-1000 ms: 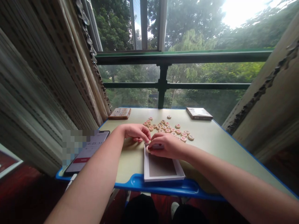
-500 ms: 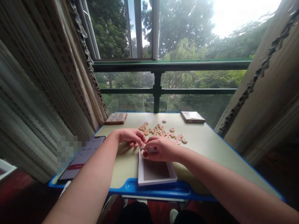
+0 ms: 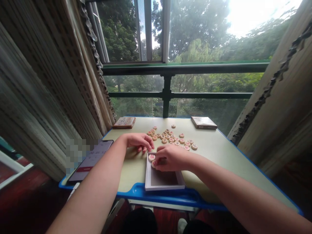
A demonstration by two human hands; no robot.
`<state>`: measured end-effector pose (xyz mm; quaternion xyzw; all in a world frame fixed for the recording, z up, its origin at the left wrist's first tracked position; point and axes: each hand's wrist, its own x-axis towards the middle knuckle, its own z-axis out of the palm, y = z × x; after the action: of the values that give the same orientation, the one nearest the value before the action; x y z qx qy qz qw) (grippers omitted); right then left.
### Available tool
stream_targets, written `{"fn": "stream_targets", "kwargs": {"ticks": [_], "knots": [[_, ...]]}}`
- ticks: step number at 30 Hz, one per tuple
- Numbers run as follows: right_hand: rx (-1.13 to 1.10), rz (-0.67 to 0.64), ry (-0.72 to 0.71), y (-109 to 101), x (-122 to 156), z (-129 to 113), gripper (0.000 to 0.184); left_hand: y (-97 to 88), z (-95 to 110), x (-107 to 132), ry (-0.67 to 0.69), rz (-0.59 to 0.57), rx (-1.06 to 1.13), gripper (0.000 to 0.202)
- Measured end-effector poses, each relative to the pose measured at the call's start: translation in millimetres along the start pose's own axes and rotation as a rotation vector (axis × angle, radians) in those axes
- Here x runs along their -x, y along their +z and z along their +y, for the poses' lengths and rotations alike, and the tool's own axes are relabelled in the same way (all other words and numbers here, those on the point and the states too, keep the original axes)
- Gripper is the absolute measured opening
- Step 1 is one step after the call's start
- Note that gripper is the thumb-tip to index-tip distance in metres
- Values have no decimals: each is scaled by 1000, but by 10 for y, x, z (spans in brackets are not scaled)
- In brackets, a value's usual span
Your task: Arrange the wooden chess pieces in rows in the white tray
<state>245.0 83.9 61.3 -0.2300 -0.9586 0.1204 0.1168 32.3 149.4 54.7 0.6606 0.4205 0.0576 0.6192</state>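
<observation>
A shallow white box tray [image 3: 163, 186] lies at the near edge of the table [image 3: 219, 152]. One round wooden chess piece [image 3: 151, 157] with a red mark sits in its far left corner. My right hand [image 3: 169, 158] rests over the tray's far end, fingers curled on a second piece [image 3: 154, 164] just below the first. My left hand [image 3: 139, 142] lies on the table just left of the tray's far corner, fingers curled, tips on the table. Several more wooden pieces [image 3: 172, 138] are scattered beyond both hands.
A phone [image 3: 91, 159] showing a timer lies at the table's left edge. A flat brown box [image 3: 124, 122] sits at the far left, a box lid [image 3: 203, 122] at the far right. Curtains hang on both sides, a window with a green rail behind.
My right hand has slid a little toward me over the tray. One piece now lies uncovered in the tray's corner and a second sits under my fingers. The view has shifted slightly.
</observation>
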Motion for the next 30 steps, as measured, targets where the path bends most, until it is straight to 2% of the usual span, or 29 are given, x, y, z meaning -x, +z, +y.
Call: {"fn": "stream_targets", "kwargs": {"ticks": [2,7,13,19,26,30], "knots": [[48,-69,35,-50,6,-60,14,-5,-1,-5,-2,1,-7,23],[201,-133,183,-113,18,-183,33,-8,-8,-26,-7,16,-12,21],[268,-243,186,-110,42,-266,25,-6,-16,-13,-8,14,-13,22],[332,-165,236,-130,48,-220,48,-26,-13,2,36,-126,-68,36],[308,-164,267,-111,51,-226,41,1,-7,-19,22,-85,-127,38],[306,-143,188,-102,50,-260,34,16,2,-18,28,-74,-125,39]]}}
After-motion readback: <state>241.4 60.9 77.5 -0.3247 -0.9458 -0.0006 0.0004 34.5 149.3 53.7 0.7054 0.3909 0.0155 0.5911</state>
